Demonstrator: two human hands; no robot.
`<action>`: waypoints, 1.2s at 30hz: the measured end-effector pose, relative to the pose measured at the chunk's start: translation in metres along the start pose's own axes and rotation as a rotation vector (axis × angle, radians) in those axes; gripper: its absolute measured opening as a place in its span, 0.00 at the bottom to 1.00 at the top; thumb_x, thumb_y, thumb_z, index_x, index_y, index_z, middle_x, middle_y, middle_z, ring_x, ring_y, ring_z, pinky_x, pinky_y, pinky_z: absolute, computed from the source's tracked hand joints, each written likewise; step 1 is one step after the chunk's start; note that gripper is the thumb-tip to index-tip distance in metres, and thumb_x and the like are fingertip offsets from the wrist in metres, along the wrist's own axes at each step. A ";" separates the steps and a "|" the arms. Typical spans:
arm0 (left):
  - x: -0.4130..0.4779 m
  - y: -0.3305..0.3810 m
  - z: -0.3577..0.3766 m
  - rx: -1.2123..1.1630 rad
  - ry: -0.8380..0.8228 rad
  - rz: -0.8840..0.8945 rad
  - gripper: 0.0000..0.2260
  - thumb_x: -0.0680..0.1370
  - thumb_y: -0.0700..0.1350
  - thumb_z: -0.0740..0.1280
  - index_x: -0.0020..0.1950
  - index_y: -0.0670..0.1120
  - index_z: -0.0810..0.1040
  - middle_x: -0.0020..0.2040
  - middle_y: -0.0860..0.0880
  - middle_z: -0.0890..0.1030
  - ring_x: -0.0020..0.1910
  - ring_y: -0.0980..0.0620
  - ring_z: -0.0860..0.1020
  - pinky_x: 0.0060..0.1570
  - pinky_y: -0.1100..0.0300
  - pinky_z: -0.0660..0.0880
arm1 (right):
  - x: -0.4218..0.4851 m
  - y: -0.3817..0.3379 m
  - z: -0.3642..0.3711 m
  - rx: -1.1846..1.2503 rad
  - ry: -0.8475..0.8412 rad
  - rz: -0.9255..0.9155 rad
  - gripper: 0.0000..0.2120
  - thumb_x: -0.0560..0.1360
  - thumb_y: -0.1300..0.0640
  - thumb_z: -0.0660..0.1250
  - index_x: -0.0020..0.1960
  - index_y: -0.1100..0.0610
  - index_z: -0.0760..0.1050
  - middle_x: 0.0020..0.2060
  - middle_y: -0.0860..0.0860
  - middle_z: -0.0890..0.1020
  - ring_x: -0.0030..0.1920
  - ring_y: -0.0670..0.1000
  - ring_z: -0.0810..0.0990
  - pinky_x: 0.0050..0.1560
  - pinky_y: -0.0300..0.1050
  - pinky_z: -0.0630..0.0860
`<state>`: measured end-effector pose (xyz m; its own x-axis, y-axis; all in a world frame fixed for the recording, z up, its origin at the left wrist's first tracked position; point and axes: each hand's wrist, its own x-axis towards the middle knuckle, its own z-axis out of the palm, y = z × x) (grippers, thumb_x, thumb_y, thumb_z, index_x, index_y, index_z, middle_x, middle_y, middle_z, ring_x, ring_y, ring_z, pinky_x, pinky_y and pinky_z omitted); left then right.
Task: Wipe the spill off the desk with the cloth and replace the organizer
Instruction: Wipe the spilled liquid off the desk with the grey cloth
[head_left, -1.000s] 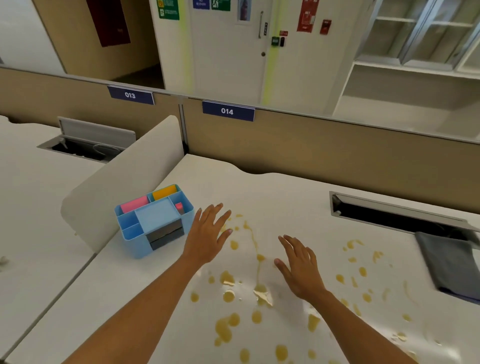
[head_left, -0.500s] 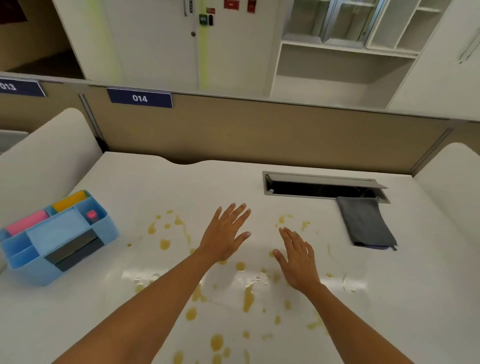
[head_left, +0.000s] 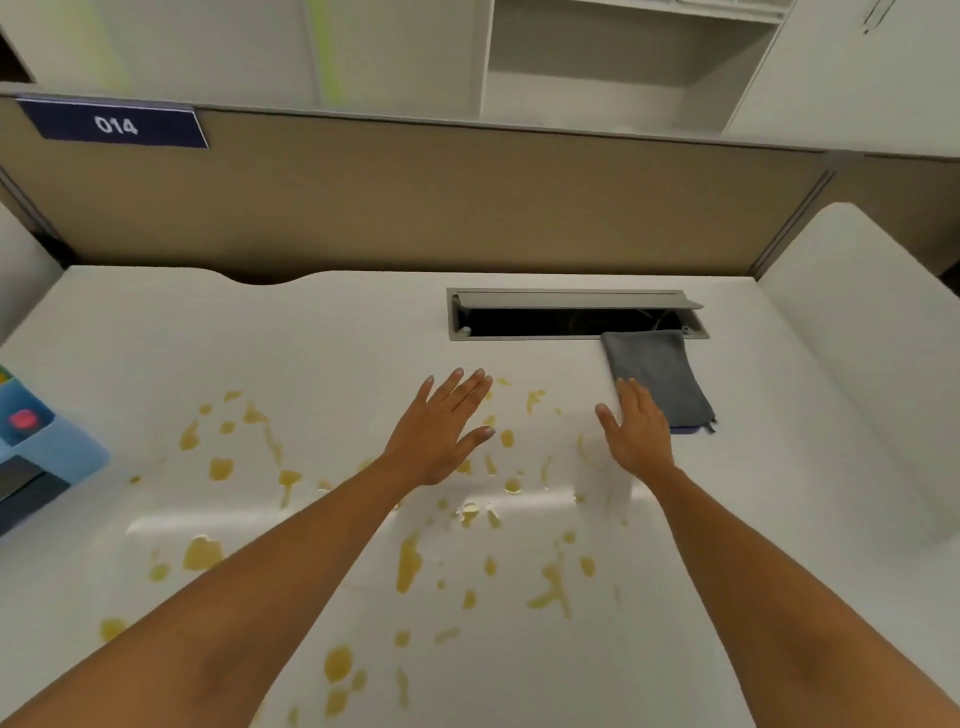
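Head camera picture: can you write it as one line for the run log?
stage: reaching for cloth | right hand: open, at grey cloth edge | left hand: open, empty | yellow spill: unwiped | blue organizer: desk's left edge

Obscured from my feed: organizer (head_left: 36, 457), cut by the left edge, only its right corner visible; cloth (head_left: 660, 379), near-left corner hidden behind my right hand (head_left: 636, 434); cable tray (head_left: 545, 322) interior dark, contents unreadable.
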<state>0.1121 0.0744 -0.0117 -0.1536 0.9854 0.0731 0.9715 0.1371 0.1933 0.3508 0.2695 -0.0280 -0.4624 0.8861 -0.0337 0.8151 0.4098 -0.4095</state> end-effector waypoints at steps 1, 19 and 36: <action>0.003 0.003 0.002 -0.009 0.002 0.007 0.31 0.79 0.64 0.41 0.79 0.51 0.43 0.80 0.53 0.47 0.79 0.52 0.45 0.77 0.49 0.44 | 0.008 0.009 -0.004 0.014 -0.015 0.042 0.27 0.82 0.47 0.57 0.77 0.58 0.59 0.77 0.56 0.61 0.76 0.58 0.59 0.74 0.56 0.56; -0.010 0.020 0.034 -0.101 -0.042 -0.045 0.30 0.80 0.62 0.45 0.79 0.51 0.45 0.80 0.54 0.48 0.79 0.53 0.44 0.76 0.50 0.43 | 0.020 0.041 0.011 -0.122 0.099 0.068 0.13 0.81 0.60 0.57 0.57 0.66 0.76 0.52 0.62 0.81 0.51 0.65 0.78 0.49 0.55 0.73; -0.065 0.048 0.039 -0.268 0.028 -0.083 0.27 0.82 0.61 0.48 0.79 0.53 0.49 0.79 0.58 0.51 0.77 0.59 0.40 0.75 0.52 0.35 | -0.219 0.009 0.013 -0.094 0.006 0.321 0.12 0.78 0.55 0.64 0.42 0.58 0.82 0.30 0.54 0.82 0.26 0.52 0.72 0.27 0.42 0.66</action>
<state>0.1755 0.0208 -0.0451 -0.2395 0.9682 0.0729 0.8736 0.1821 0.4514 0.4544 0.0763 -0.0362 -0.1753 0.9742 -0.1420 0.9475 0.1278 -0.2930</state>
